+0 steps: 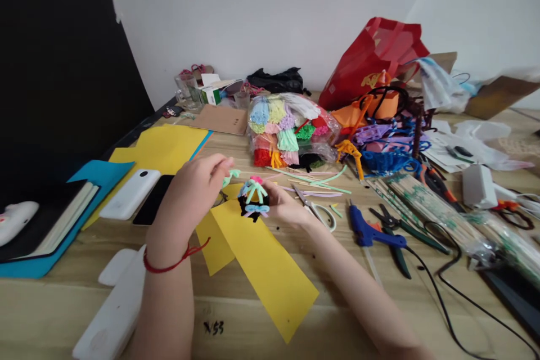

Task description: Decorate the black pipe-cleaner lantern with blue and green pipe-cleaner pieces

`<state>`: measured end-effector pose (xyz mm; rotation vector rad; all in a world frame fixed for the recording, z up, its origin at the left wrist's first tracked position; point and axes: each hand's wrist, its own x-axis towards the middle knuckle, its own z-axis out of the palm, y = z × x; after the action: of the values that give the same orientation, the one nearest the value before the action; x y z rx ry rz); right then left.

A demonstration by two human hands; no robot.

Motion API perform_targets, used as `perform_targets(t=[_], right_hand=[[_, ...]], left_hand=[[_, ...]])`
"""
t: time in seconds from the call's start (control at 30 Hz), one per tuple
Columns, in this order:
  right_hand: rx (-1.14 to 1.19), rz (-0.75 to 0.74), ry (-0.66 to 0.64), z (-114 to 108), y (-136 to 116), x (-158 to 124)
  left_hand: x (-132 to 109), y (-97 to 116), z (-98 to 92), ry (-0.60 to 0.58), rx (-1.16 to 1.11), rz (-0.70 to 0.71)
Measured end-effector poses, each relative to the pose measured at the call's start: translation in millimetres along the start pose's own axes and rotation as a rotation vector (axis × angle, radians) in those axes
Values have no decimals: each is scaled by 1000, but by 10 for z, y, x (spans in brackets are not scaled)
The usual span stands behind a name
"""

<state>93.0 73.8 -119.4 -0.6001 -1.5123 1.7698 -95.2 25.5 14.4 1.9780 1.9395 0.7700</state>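
Note:
Between the fingers of my right hand [283, 203] is a small craft piece [253, 201] of fuzzy pipe cleaners, black with mint green strands, a pink top and a light blue bow. It is raised over a yellow paper strip [270, 267]. Just left of it, the bent fingers of my left hand [194, 188] pinch a short curled mint green pipe cleaner [231, 176]. Part of that piece is hidden behind the fingertips. A gap shows between the two pieces. Scissors [314, 208] lie right behind my right wrist.
A bag of coloured pipe cleaner bundles [289, 129] stands behind my hands, with loose stems [320, 181] before it. On the right lie a blue glue gun [371, 228] with a trailing cord, pliers [394, 230] and packed sticks [439, 216]. Phones [130, 194] and notebooks are left.

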Motion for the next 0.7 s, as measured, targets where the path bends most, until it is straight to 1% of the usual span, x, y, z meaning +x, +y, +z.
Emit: perform_targets(t=[0.07, 0.17, 0.23, 0.27, 0.4, 0.47, 0.53, 0.6, 0.7], right_hand=[[-61, 14, -59, 6, 106, 9], [-163, 45, -131, 2, 258, -3], [-224, 56, -164, -9, 324, -14], [-250, 56, -175, -16, 339, -17], [-345, 41, -178, -60, 274, -40], [-406, 35, -134, -103, 195, -85], [-483, 34, -46, -154, 118, -165], [-572, 45, 74, -189, 64, -280], [-710, 79, 245, -163, 41, -496]], left_hand=[[29, -37, 34, -115, 77, -4], [58, -96, 80, -306, 154, -47], [68, -144, 90, -379, 172, -81], [70, -168, 87, -391, 176, -90], [61, -246, 42, -365, 169, -109], [57, -267, 22, -331, 151, -96], [60, -272, 11, -298, 130, -64], [73, -256, 2, -262, 110, -23], [93, -192, -14, -156, 13, 65]])
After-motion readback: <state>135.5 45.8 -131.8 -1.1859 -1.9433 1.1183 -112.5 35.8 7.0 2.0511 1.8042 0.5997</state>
